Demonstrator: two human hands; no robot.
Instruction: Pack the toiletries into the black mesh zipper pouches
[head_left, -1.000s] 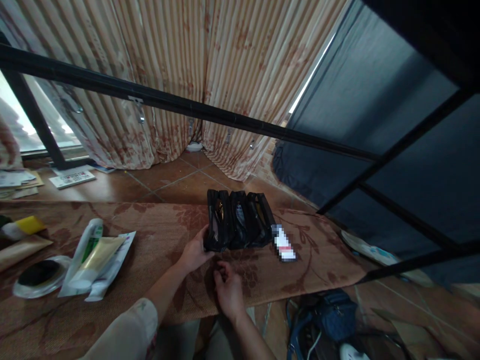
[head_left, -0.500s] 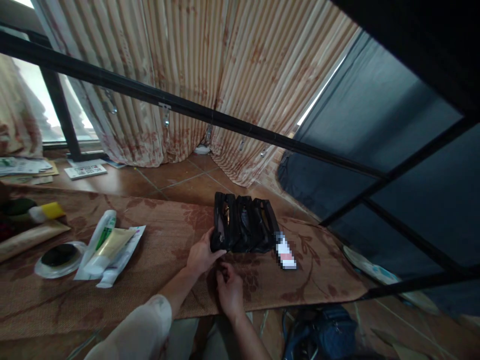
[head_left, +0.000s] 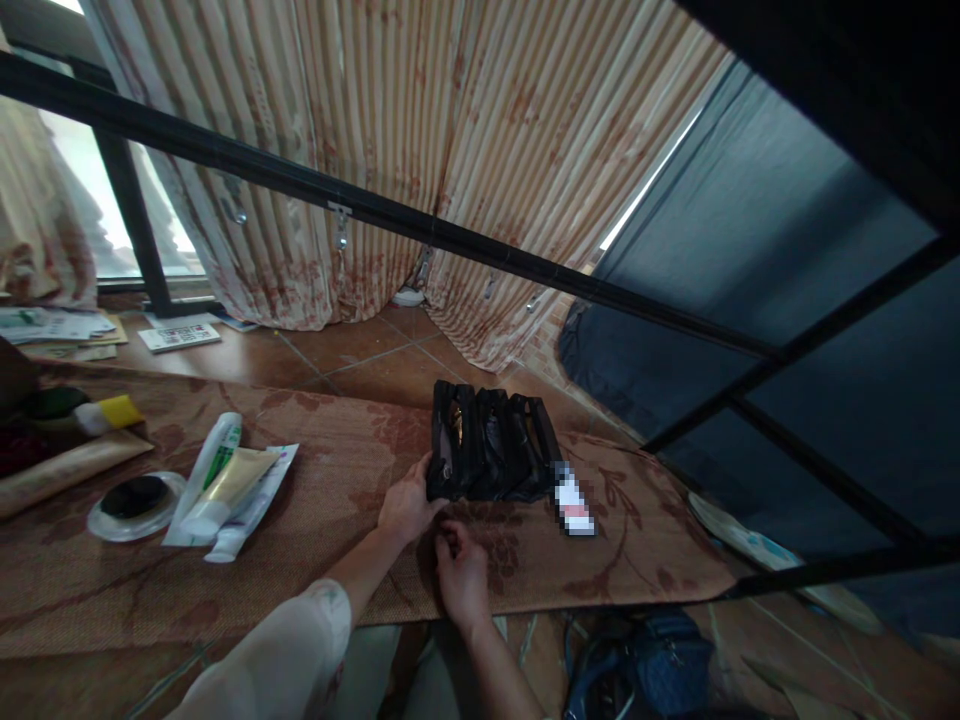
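Observation:
A black organiser pouch (head_left: 491, 455) with three open compartments lies on a brown floral mat (head_left: 315, 500). My left hand (head_left: 409, 505) grips the pouch's near left corner. Just below it, my right hand (head_left: 459, 572) is curled into a pinch close to the pouch's front edge; what it holds is too small to make out. A small white and red item (head_left: 571, 503) rests against the pouch's right end.
Several tubes (head_left: 225, 480) and a round lidded dish (head_left: 135, 497) lie on the mat at left, with a yellow-capped tube (head_left: 109, 412) beyond. A black metal bar (head_left: 450, 240) crosses overhead. A dark blue bag (head_left: 645, 660) sits on the floor below the mat.
The view has shifted left and slightly closer. Both hands stay at the pouch's near left corner, the right hand having moved a little nearer to it.

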